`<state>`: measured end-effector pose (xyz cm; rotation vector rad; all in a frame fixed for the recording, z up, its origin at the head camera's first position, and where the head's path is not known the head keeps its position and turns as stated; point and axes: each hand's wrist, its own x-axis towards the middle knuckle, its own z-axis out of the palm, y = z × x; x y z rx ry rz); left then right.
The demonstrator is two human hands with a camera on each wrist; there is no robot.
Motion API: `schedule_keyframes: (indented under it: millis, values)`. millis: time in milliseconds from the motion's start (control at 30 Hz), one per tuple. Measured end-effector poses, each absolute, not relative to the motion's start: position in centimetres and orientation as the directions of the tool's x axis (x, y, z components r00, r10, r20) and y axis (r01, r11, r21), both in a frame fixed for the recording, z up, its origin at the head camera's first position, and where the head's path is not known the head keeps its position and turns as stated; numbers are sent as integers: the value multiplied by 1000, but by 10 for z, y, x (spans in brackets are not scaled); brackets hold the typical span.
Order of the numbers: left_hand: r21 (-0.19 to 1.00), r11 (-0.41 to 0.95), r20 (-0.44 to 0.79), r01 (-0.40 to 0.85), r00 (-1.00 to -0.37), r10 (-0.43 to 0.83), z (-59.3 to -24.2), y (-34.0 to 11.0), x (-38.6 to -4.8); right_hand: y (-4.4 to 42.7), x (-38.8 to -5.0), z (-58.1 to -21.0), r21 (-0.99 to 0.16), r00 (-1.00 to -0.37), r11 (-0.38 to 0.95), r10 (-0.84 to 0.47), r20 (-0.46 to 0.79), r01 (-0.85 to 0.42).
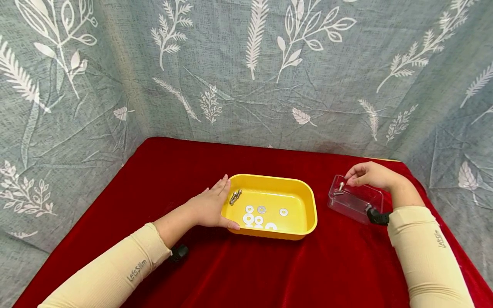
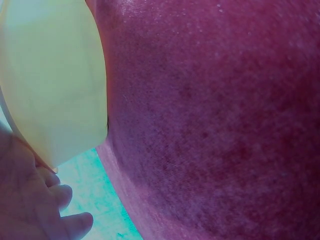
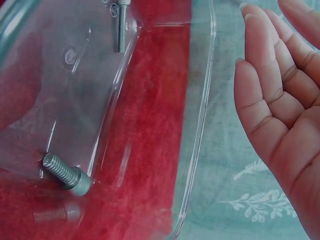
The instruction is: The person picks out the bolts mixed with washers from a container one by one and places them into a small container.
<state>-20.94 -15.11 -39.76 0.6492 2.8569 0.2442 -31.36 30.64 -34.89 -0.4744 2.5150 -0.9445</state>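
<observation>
My left hand (image 1: 208,208) rests against the left end of a yellow plastic tray (image 1: 296,186), its fingers fairly straight and the thumb at the front corner. Inside the tray, several socket-head bolts (image 1: 235,196) lie near that hand, with several flat washers (image 1: 283,211) across the floor. Over the far side of a clear plastic box (image 1: 352,201) is my right hand (image 1: 371,174), fingers loosely bent. Nothing shows in its grasp in the right wrist view. One bolt (image 1: 341,186) appears just beside its fingertips; another bolt (image 3: 67,174) lies inside the box.
A red velvet cloth (image 1: 185,171) covers the table. Grey-blue curtains with white leaf prints (image 1: 246,107) hang behind it and at both sides. Black wrist cameras (image 1: 379,217) are strapped below both hands, the right one close to the box's near corner.
</observation>
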Motion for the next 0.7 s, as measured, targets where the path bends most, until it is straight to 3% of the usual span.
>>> schedule_keyframes:
  millis: [400, 700]
  values:
    - [201, 887, -154, 416, -881, 448, -396, -151, -209, 299, -314, -342, -696, -862, 698, -448, -237, -171]
    - [199, 891, -161, 408, -883, 441, -396, -151, -208, 258, -316, -325, -717, -840, 649, -515, -170, -253]
